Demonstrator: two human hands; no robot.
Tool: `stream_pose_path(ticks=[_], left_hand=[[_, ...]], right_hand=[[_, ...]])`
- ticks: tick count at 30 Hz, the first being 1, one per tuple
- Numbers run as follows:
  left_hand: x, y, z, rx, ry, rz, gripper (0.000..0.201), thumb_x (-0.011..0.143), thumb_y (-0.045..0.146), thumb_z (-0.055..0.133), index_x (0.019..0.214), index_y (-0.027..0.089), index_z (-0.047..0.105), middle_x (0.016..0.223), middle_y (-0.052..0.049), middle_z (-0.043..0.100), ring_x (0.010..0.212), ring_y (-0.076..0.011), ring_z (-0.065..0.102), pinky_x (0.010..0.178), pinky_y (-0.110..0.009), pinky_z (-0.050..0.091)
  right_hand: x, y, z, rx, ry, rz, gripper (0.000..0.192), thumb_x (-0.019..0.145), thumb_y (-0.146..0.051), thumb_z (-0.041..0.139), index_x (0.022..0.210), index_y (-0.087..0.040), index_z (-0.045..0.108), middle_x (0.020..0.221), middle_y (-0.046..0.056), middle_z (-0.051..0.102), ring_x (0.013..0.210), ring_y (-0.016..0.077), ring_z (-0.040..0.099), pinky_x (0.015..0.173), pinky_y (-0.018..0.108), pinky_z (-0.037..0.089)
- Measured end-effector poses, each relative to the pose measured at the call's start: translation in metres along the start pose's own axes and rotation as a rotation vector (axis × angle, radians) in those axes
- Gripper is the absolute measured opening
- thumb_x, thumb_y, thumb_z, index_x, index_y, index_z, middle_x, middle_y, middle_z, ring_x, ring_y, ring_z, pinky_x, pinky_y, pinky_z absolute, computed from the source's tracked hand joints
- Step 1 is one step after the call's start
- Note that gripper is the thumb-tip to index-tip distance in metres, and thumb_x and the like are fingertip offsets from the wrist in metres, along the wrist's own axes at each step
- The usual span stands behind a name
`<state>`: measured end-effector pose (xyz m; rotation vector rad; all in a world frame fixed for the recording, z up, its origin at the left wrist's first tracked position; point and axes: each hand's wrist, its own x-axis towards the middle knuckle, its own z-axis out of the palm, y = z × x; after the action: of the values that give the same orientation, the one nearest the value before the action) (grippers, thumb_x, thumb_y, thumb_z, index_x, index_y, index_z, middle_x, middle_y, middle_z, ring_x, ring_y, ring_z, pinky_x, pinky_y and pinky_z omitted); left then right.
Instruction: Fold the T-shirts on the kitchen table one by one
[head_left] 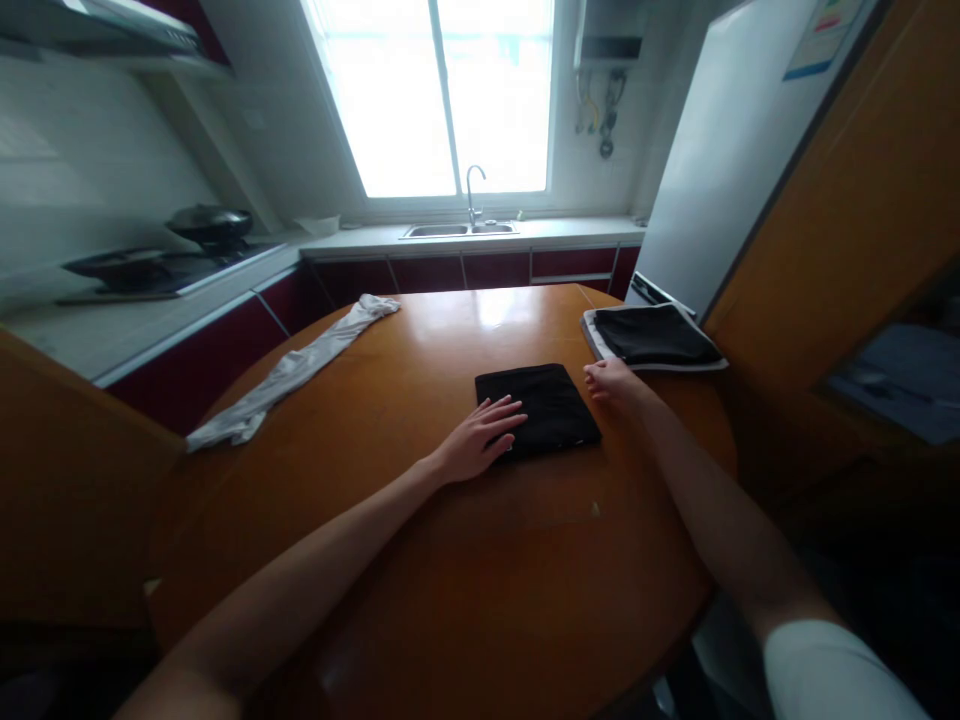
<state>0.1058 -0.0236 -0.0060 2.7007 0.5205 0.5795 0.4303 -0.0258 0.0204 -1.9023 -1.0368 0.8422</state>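
On the table (465,560), the black cloth (555,405) seems already folded under the flat, released left hand (481,438), the right hand (611,382) (curled closed, nothing visible inside) is beside it, and the white cloth (300,368) looks unfolded.

A black cloth (555,405) (folded, squarish) lies flat on the table (450,570).

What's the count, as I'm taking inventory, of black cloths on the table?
2: one black cloth under the left hand, another on the white-edged pile near the right hand. More may be hidden there.
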Motion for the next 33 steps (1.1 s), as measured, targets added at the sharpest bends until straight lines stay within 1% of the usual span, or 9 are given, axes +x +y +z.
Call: stream_pose_path(ticks=[3, 5, 10, 13, 19, 24, 26, 30, 33], left_hand=[[-0.001, 0.006, -0.002, 0.002, -0.132, 0.080, 0.045, 0.106, 0.044, 0.040, 0.148, 0.033, 0.052, 0.158, -0.002, 0.046, 0.152, -0.0232, 0.030, 0.126, -0.052, 0.021], [0.000, 0.008, -0.003, 0.005, -0.167, 0.091, 0.045, 0.105, 0.044, 0.041, 0.147, 0.033, 0.053, 0.156, -0.002, 0.047, 0.152, -0.0229, 0.031, 0.126, -0.052, 0.022], [0.001, 0.007, -0.004, 0.001, -0.161, 0.088, 0.044, 0.105, 0.044, 0.043, 0.146, 0.034, 0.054, 0.156, -0.002, 0.048, 0.150, -0.0226, 0.034, 0.126, -0.051, 0.023], [0.001, 0.006, -0.004, -0.003, -0.152, 0.096, 0.043, 0.105, 0.043, 0.044, 0.146, 0.033, 0.055, 0.155, -0.002, 0.049, 0.149, -0.0226, 0.037, 0.126, -0.050, 0.023], [0.000, 0.004, -0.004, -0.018, -0.149, 0.103, 0.043, 0.105, 0.041, 0.045, 0.145, 0.030, 0.056, 0.154, -0.006, 0.051, 0.148, -0.0244, 0.039, 0.125, -0.053, 0.024], [0.000, 0.004, -0.004, -0.037, -0.138, 0.105, 0.043, 0.105, 0.040, 0.044, 0.145, 0.031, 0.055, 0.153, -0.005, 0.051, 0.148, -0.0242, 0.039, 0.125, -0.053, 0.024], [0.000, 0.004, -0.003, -0.040, -0.129, 0.104, 0.043, 0.106, 0.040, 0.043, 0.146, 0.031, 0.054, 0.154, -0.005, 0.051, 0.148, -0.0239, 0.038, 0.125, -0.053, 0.024], [-0.001, 0.003, -0.003, -0.047, -0.100, 0.097, 0.044, 0.107, 0.038, 0.040, 0.149, 0.030, 0.050, 0.153, -0.004, 0.052, 0.149, -0.0234, 0.036, 0.125, -0.052, 0.024], [-0.002, 0.002, -0.002, -0.062, -0.041, 0.101, 0.046, 0.107, 0.038, 0.038, 0.152, 0.029, 0.046, 0.153, -0.005, 0.052, 0.150, -0.0236, 0.035, 0.126, -0.051, 0.024]], right_hand=[[-0.011, -0.002, 0.004, 0.006, -0.064, 0.079, 0.020, 0.090, -0.034, 0.070, 0.085, -0.016, 0.063, 0.062, 0.001, 0.061, 0.055, 0.0135, 0.061, 0.054, 0.026, 0.055], [-0.016, -0.005, 0.008, 0.012, -0.112, 0.110, 0.024, 0.088, -0.033, 0.074, 0.079, -0.016, 0.060, 0.059, 0.001, 0.060, 0.052, 0.0124, 0.059, 0.051, 0.024, 0.052], [-0.017, -0.006, 0.018, 0.003, -0.117, 0.130, 0.031, 0.080, -0.029, 0.081, 0.067, -0.015, 0.057, 0.046, -0.004, 0.049, 0.042, 0.0093, 0.046, 0.040, 0.020, 0.037], [-0.016, -0.006, 0.022, 0.039, -0.119, 0.138, 0.028, 0.080, -0.026, 0.080, 0.066, -0.015, 0.058, 0.042, -0.005, 0.045, 0.040, 0.0086, 0.041, 0.038, 0.020, 0.030], [-0.020, -0.012, 0.021, 0.231, -0.246, 0.176, 0.018, 0.084, -0.025, 0.076, 0.078, -0.016, 0.062, 0.058, 0.000, 0.061, 0.048, 0.0110, 0.053, 0.044, 0.020, 0.041], [-0.025, -0.017, 0.019, 0.350, -0.362, 0.189, 0.009, 0.089, -0.023, 0.068, 0.083, -0.017, 0.064, 0.064, 0.001, 0.066, 0.050, 0.0118, 0.056, 0.045, 0.020, 0.044], [-0.028, -0.019, 0.019, 0.393, -0.380, 0.160, 0.004, 0.088, -0.020, 0.068, 0.087, -0.019, 0.064, 0.067, 0.000, 0.068, 0.052, 0.0114, 0.058, 0.047, 0.019, 0.045], [-0.030, -0.025, 0.021, 0.504, -0.389, 0.058, 0.016, 0.083, -0.019, 0.071, 0.098, -0.022, 0.065, 0.075, -0.002, 0.071, 0.061, 0.0122, 0.064, 0.054, 0.019, 0.050], [-0.026, -0.029, 0.015, 0.567, -0.350, -0.012, 0.018, 0.080, -0.022, 0.072, 0.098, -0.023, 0.067, 0.075, -0.002, 0.072, 0.068, 0.0148, 0.067, 0.063, 0.022, 0.054]])
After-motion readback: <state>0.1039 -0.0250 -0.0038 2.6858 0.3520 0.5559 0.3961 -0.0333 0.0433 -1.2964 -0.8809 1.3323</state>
